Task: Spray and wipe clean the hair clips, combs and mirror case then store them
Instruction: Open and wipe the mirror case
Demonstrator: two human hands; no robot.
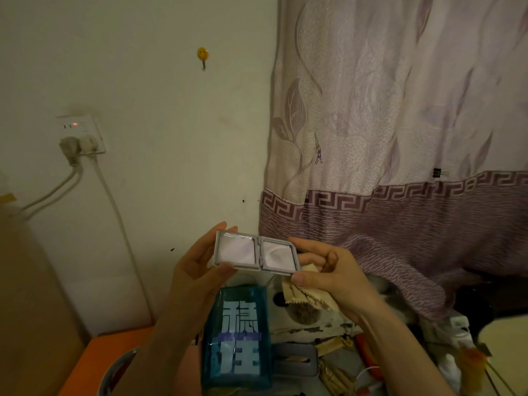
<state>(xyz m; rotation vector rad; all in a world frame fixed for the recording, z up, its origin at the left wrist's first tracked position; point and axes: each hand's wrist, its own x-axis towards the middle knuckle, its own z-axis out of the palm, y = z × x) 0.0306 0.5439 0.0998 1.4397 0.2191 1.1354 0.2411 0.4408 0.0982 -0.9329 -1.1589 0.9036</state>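
- Left hand (197,264) grips the left half of the small silver hinged mirror case (255,255), thumb curled onto its lower front edge and fingers behind its left edge.
- Right hand (328,277) pinches the right half of the case between the index finger on the top edge and the thumb at the lower right corner; its other fingers curl round a beige patterned wiping cloth (307,295) that hangs below the case.
- Mirror case lies opened flat, both square panes facing the camera, held up in the air in front of the wall and above the cluttered surface.
- Directly beneath the case stands a teal translucent rectangular pouch (237,338) with large white characters printed on it.
- Just right of the pouch lies a grey metal tin (295,360), among blurred small items too indistinct to name.
- An orange tabletop (94,364) shows at lower left, beside the rim of a metal bowl (117,370).
- On the cream wall are a white socket with plugs and cables (81,138) and a yellow smiley hook (202,54).
- To the right hangs a pale lilac patterned curtain (400,124) with a darker purple border.
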